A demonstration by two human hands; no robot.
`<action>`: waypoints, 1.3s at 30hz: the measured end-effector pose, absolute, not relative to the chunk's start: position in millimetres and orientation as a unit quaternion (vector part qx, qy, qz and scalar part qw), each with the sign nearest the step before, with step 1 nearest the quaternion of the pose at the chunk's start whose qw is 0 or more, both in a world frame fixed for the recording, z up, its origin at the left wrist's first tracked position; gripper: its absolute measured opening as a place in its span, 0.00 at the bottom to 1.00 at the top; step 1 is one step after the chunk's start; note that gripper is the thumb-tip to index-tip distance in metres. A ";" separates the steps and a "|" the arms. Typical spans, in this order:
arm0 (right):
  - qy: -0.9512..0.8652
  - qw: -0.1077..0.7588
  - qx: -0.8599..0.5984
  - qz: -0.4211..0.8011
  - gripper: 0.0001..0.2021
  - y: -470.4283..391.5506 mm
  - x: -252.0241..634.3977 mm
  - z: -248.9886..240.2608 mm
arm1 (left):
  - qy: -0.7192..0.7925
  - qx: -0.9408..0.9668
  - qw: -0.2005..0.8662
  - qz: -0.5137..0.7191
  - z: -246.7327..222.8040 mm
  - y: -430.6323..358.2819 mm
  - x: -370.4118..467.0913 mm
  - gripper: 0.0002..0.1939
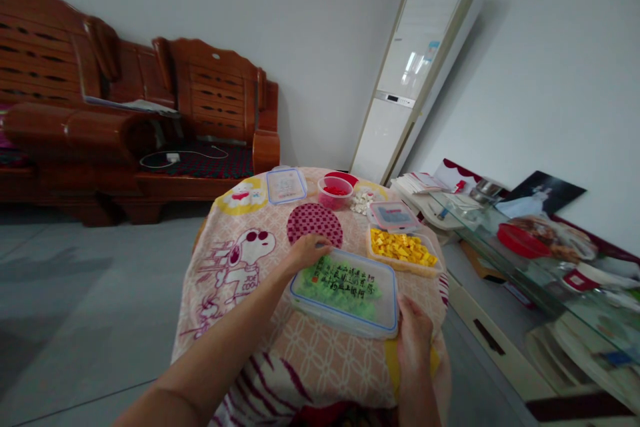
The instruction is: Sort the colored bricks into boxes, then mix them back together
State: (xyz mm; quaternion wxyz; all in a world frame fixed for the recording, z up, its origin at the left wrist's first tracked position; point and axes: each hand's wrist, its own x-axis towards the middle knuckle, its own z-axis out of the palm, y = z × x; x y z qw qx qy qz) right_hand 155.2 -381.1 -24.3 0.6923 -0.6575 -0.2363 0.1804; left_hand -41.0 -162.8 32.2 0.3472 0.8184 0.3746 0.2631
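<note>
A clear rectangular container (345, 290) with a blue-rimmed lid and dark writing stands on the cloth-covered round table (300, 353). Green pieces show through its lid. My left hand (311, 251) rests on its far left corner, fingers curled over the edge. Against its right end lies my right hand (414, 330), with the thumb along the side and the other fingers partly hidden. Both hands touch the container. Beyond it to the right, an open box (403, 248) holds yellow pieces.
Farther back on the table are a blue-rimmed lid (287, 185), a round tub (335, 191) of red pieces, a white pile (362, 201) and a pink-rimmed lid (393, 215). A cluttered glass-topped cabinet (530, 273) stands right; wooden seats (215, 107) stand behind left.
</note>
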 end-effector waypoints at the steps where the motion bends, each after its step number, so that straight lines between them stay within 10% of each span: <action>1: -0.221 0.695 -0.654 0.199 0.20 -381.0 156.0 -24.2 | 0.372 0.821 0.350 0.256 32.4 -162.4 -40.9 0.12; 13: -0.314 0.595 -0.731 0.115 0.28 -376.2 156.9 -11.7 | 0.362 0.861 0.280 0.223 35.0 -172.2 -38.0 0.16; 28: -0.301 0.595 -0.736 0.118 0.33 -378.1 155.4 -16.9 | 0.393 0.548 0.599 0.432 12.6 -207.3 -92.0 0.27; 39: -0.280 0.610 -0.731 0.125 0.34 -376.1 164.4 -31.1 | 0.377 0.512 0.625 0.453 17.7 -213.9 -89.2 0.25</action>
